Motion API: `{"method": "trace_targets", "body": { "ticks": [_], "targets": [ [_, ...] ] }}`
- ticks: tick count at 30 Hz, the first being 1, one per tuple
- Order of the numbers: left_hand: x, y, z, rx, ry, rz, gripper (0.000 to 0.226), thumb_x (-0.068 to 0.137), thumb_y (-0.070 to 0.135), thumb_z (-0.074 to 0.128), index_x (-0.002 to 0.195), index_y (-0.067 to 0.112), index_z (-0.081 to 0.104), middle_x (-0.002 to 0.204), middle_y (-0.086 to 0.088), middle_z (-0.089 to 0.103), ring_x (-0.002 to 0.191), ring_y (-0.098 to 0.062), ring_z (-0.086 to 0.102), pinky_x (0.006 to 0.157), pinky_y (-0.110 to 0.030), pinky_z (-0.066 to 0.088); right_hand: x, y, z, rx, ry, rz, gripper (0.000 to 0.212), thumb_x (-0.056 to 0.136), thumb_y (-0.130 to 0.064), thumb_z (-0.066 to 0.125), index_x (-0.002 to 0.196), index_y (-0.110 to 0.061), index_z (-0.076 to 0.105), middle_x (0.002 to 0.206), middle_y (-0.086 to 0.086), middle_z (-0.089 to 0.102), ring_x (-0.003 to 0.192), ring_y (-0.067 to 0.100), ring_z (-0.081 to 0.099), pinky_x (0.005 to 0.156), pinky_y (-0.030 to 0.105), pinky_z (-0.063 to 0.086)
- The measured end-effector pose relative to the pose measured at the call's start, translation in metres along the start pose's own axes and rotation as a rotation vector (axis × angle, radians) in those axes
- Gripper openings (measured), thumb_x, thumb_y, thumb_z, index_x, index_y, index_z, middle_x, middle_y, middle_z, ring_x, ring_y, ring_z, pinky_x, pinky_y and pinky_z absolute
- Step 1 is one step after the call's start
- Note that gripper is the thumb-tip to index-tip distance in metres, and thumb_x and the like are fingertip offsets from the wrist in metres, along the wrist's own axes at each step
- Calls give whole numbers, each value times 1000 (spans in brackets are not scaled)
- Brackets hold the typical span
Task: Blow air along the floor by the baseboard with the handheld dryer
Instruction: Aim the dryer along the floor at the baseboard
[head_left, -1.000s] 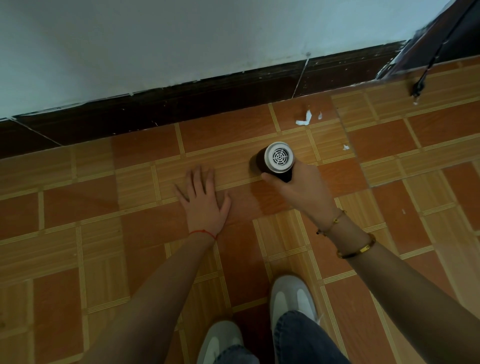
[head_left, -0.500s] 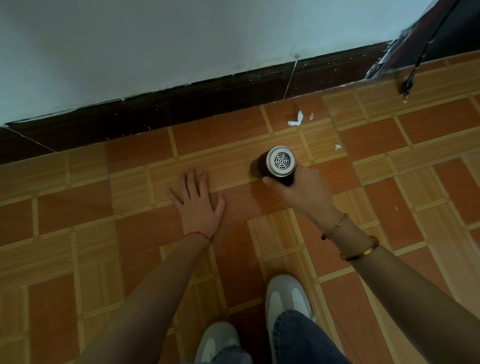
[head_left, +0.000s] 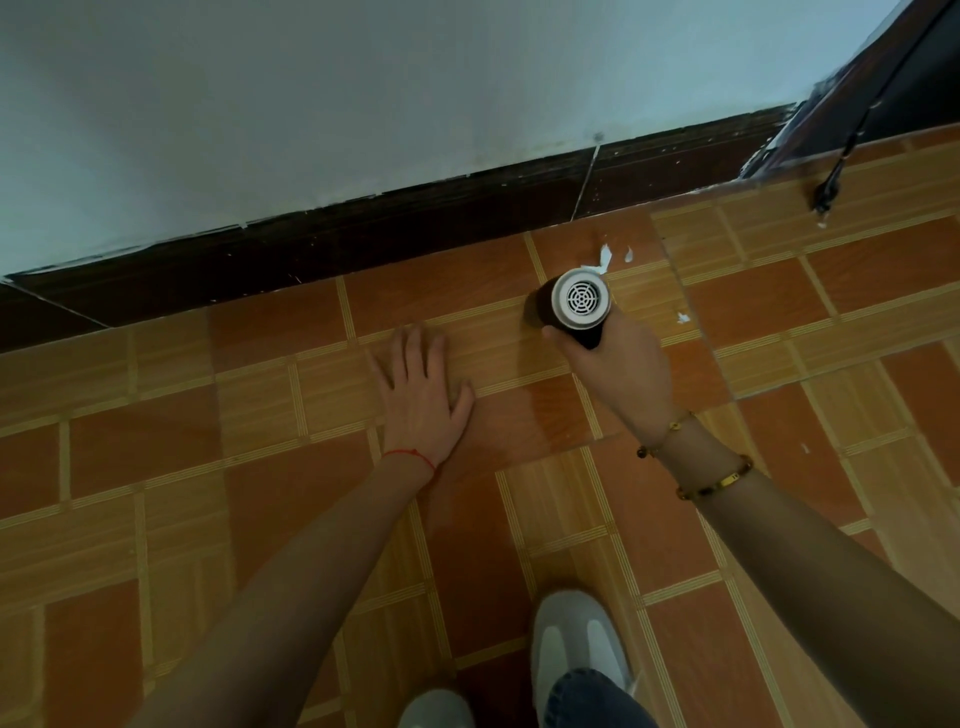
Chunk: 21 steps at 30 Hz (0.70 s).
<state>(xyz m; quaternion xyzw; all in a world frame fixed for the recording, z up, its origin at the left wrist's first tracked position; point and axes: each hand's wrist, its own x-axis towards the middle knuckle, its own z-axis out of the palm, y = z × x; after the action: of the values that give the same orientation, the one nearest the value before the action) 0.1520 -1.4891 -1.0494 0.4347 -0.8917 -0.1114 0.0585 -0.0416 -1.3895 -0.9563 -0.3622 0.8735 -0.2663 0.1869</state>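
Note:
My right hand (head_left: 621, 371) grips the handheld dryer (head_left: 576, 306), a dark body with a white round rear grille facing me. Its nozzle end is hidden and points toward the dark baseboard (head_left: 363, 244) under the pale wall. The dryer hovers low over the orange tiled floor (head_left: 260, 467), a short way in front of the baseboard. My left hand (head_left: 421, 395) lies flat on the tiles to the dryer's left, fingers spread and holding nothing. White scraps (head_left: 605, 255) lie on the floor just beyond the dryer.
A black cord with a plug (head_left: 826, 195) hangs down at the upper right beside a dark door frame (head_left: 841, 93). Another white scrap (head_left: 683, 317) lies right of the dryer. My white shoes (head_left: 576, 644) stand at the bottom edge.
The dryer and my right hand have shifted a little right and toward the baseboard, closer to the white scraps. My left hand stays flat on the tiles.

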Motion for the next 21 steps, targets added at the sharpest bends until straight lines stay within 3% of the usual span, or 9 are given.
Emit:
{"method": "trace_targets", "body": {
  "ticks": [4,10,14,17,21],
  "targets": [
    [22,19,3,-53,4,2,60,95,44,42,146,13,39,157,-15,31,150,-34,20,119,-67,10,19,-5,-4,22,-15,-9,57,84,-53,65,125,-15,57,108,3,70,98,22,65,76,40,54],
    [52,41,8,-96,1,-50,62,94,46,37,146,12,40,155,-14,35,149,-33,23,119,-66,5,44,-12,-2,69,-104,-71,54,84,-51,66,125,-17,59,111,0,69,101,16,63,72,24,44],
    [56,45,17,-93,11,-80,61,96,43,41,147,11,39,155,-14,34,148,-32,24,119,-66,5,62,-13,-4,37,-2,-40,55,85,-51,66,125,-15,58,112,3,69,102,21,64,78,36,52],
    [55,43,21,-66,21,-78,61,96,44,36,147,11,40,155,-13,35,147,-32,27,119,-66,8,75,-12,-4,25,41,-31,52,84,-51,67,120,-14,62,107,3,70,100,20,64,73,29,47],
    [56,43,21,-43,36,-76,61,95,44,40,146,11,42,153,-14,38,146,-32,30,118,-66,11,81,-24,2,61,-76,-69,56,83,-52,67,124,-15,60,114,1,69,106,17,63,85,36,53]
  ]
}}
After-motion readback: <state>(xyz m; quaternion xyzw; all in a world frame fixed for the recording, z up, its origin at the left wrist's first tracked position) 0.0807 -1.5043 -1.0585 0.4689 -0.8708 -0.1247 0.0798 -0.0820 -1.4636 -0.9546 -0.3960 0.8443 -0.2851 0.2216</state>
